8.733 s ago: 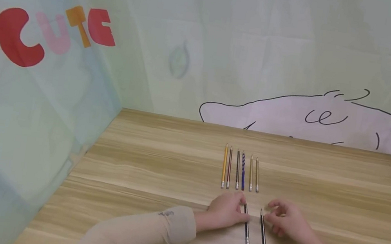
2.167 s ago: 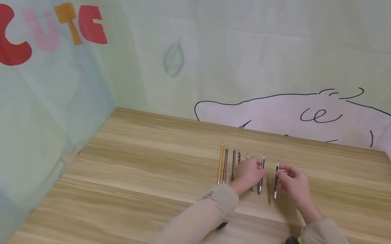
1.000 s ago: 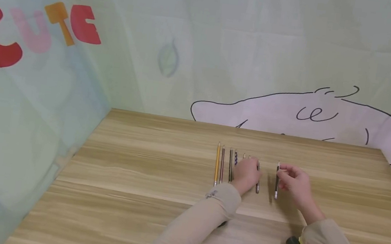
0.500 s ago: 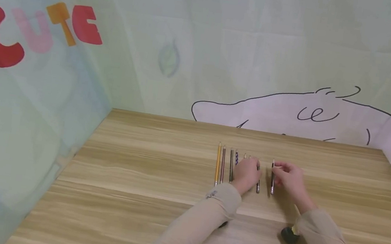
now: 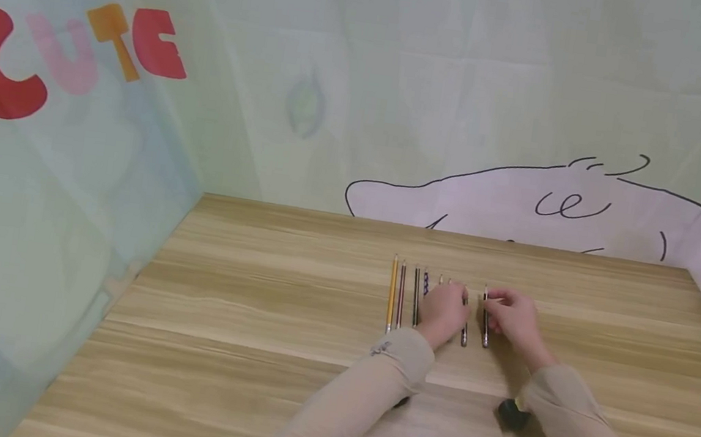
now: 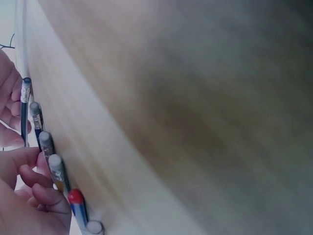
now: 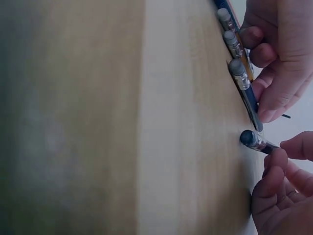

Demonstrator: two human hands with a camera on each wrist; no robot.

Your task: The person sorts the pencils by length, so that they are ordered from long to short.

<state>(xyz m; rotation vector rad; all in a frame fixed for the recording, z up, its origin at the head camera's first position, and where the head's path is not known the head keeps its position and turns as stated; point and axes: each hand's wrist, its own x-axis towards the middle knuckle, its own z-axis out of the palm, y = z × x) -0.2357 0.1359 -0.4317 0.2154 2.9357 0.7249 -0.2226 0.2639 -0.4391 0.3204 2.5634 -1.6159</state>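
In the head view, my left hand (image 5: 444,306) pinches a dark pencil (image 5: 464,335) lying at the right end of a row. My right hand (image 5: 515,318) pinches a second dark pencil (image 5: 485,334) between thumb and fingers, a small gap to the right. Its eraser end (image 7: 249,138) faces the right wrist camera. Left of my hands lie an orange pencil (image 5: 391,294), a dark red pencil (image 5: 401,295), a black pencil (image 5: 416,293) and a blue patterned pencil (image 5: 426,284). Two gold pencils are mostly covered by my left hand; only their tips show.
The pencils lie on a wood-grain table (image 5: 260,295). A printed cloth backdrop (image 5: 304,168) stands along the table's back and left edges. A small black device (image 5: 512,415) hangs below my right wrist.
Both dark pencils lay nearer the front at first. My left hand has shifted its pencil left against the row. Over the last second, my right hand has brought the other pencil leftward.
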